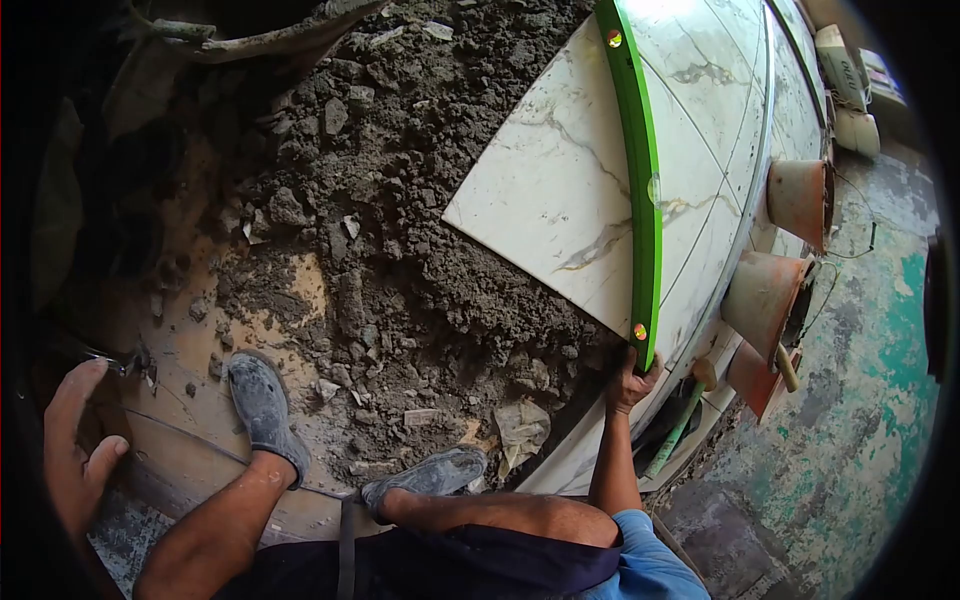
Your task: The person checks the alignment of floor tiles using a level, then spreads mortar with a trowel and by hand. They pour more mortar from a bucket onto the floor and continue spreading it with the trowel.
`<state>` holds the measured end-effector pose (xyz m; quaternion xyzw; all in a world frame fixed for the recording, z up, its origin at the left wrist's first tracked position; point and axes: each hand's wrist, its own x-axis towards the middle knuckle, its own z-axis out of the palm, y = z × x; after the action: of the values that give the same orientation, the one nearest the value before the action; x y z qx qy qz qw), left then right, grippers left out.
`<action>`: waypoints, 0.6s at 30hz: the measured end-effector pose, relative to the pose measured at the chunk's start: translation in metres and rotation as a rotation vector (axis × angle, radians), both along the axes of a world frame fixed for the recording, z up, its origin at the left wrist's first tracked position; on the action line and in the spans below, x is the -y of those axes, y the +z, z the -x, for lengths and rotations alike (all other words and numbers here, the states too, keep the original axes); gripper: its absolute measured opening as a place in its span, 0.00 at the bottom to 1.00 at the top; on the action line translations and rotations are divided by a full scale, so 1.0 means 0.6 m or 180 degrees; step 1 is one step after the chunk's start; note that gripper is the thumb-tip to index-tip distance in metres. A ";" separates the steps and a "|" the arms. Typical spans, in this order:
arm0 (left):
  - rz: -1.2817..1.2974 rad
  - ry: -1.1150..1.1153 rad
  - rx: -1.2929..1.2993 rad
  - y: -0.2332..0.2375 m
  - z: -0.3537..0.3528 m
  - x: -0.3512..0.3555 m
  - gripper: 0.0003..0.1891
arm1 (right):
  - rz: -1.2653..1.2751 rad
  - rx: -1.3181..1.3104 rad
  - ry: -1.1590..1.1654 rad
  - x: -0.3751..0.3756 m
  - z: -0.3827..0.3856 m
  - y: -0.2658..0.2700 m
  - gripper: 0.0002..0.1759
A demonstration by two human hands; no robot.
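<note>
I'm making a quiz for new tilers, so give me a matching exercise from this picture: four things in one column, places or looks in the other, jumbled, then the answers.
Column one:
1. Green level
2. Right hand
3. Left hand
4. Rubble

Column two:
A. Far left of the picture, fingers open
B. Grey and lumpy
C. Stretching over white marbled tiles
D. At the level's lower end

Pairs: 1-C, 2-D, 3-A, 4-B.
</note>
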<state>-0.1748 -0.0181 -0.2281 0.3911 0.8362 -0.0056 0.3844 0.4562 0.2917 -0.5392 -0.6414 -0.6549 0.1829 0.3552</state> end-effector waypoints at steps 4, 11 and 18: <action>-0.0031 -0.0084 -0.0123 0.009 -0.002 -0.013 0.38 | 0.0084 0.0164 0.0092 -0.002 0.023 0.019 0.20; -0.0510 -0.0508 -0.0068 0.012 -0.011 -0.076 0.38 | -0.0054 0.0234 0.0220 -0.005 0.025 0.023 0.21; -0.0684 -0.0778 0.0058 0.019 -0.044 -0.149 0.36 | -0.0219 0.0324 0.0185 -0.002 0.022 0.031 0.28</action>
<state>-0.1483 0.0714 -0.2167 0.5288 0.7747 0.0406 0.3444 0.4430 0.2927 -0.5204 -0.6180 -0.6964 0.1377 0.3378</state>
